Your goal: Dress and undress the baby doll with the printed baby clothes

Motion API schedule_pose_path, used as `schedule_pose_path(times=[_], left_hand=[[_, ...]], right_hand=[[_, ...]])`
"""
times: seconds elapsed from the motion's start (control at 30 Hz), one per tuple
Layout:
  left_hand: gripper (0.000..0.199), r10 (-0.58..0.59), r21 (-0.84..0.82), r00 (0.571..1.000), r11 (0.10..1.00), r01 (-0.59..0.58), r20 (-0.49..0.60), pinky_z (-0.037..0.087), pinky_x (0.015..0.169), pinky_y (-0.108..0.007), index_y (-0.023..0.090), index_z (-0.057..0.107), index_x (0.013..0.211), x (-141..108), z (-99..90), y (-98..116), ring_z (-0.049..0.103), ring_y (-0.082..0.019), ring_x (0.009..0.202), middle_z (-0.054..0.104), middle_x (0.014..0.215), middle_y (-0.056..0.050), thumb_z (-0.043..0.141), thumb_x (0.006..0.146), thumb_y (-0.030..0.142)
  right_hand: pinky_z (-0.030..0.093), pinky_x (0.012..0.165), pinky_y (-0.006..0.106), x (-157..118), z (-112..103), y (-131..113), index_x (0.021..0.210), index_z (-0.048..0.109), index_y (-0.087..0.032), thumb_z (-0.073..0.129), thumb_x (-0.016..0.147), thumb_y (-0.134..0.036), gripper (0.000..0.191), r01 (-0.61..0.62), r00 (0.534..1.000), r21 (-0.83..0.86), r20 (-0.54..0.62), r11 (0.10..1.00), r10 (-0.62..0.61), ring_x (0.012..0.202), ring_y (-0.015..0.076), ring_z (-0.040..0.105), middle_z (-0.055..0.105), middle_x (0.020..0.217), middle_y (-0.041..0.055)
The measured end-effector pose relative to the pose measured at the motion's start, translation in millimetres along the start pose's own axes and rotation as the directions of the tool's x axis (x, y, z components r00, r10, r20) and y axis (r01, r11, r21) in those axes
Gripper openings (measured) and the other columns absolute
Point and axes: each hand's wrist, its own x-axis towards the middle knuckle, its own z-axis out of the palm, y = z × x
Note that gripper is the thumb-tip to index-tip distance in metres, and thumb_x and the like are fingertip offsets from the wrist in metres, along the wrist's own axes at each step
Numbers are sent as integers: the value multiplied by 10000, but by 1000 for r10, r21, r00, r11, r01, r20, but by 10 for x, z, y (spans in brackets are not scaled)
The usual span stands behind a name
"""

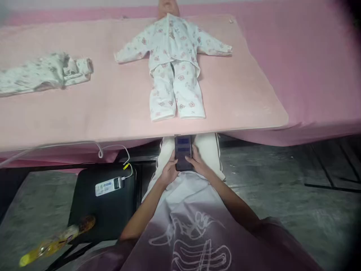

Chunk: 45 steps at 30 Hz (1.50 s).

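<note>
In my lap, below the table's near edge, a dark smartphone is held upright between both hands. My left hand closes around its left side, the thumb at the lower left edge. Gripping the right side is my right hand, with its thumb over the lower screen. Dim blue panels show on the screen, too small to read. Beyond the phone, a doll in a white patterned baby top and matching baby pants lies on its back, arms spread; its head is partly cut off by the frame.
A pink mat covers the table, over a darker pink cloth. Folded patterned baby clothes lie at the left. On a black stool sit a white power bank with a cable and a yellow-capped bottle.
</note>
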Motion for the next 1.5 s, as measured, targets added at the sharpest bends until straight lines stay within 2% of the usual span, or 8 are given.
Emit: schedule_pose_path(times=[0.17,0.33,0.6,0.77,1.0,1.2,1.33,1.5], left_hand=[[826,2,-4,1000,1000,-2,-11,493,1275,-514,300,542,1724,13,-27,-12,657,-376,1499,725,1579,-100,798,939,304],[841,13,-5,1000,1000,-14,-13,488,1277,-520,321,509,1749,18,-95,-46,641,-369,1517,709,1602,-92,769,950,275],[886,2,-27,1000,1000,-2,-4,478,1289,-516,346,451,1787,17,-110,-50,653,-351,1504,687,1629,-85,767,962,282],[893,7,-15,1000,1000,-7,-1,471,1293,-524,346,445,1791,15,-97,-35,643,-358,1514,691,1624,-87,765,961,281],[900,6,-19,1000,1000,-6,2,451,1308,-526,376,420,1802,14,-132,-50,633,-347,1526,702,1611,-68,762,974,284],[879,1,2,1000,1000,-1,-15,460,1297,-536,359,442,1790,4,-107,-41,627,-356,1529,677,1640,-77,754,971,295],[877,0,11,1000,1000,1,-19,464,1296,-538,347,445,1787,5,-92,-31,628,-356,1528,686,1628,-83,754,968,300],[873,-3,5,1000,1000,3,2,469,1291,-532,337,453,1782,7,-93,-25,652,-359,1502,706,1601,-89,757,965,295]], right_hand=[[345,1417,488,-32,31,-35,1828,174,-263,733,959,-832,1179,21,1000,-29,-20,999,-22,1674,328,424,460,1705,173],[410,1385,521,-74,36,-104,1843,100,-249,851,902,-773,1313,35,999,27,27,999,-35,1571,339,557,568,1627,186],[350,1422,503,-45,22,-126,1857,96,-306,692,995,-824,1169,-21,1000,89,20,996,20,1624,310,515,518,1719,139],[412,1386,519,-55,50,-102,1841,73,-232,835,932,-745,1292,2,999,63,31,998,-4,1575,331,561,559,1655,198],[406,1392,527,-87,27,-126,1847,64,-260,891,891,-720,1346,4,998,82,64,997,-9,1612,333,526,511,1710,185],[328,1435,505,-50,22,-110,1860,101,-303,724,985,-801,1183,-45,999,103,30,994,43,1667,308,468,504,1737,134],[378,1410,523,-53,41,-87,1855,66,-243,786,954,-781,1273,-24,999,76,22,997,22,1619,325,525,528,1701,191],[406,1392,540,-85,33,-126,1846,48,-240,890,896,-723,1357,-16,998,95,67,995,9,1584,335,561,562,1662,199]])
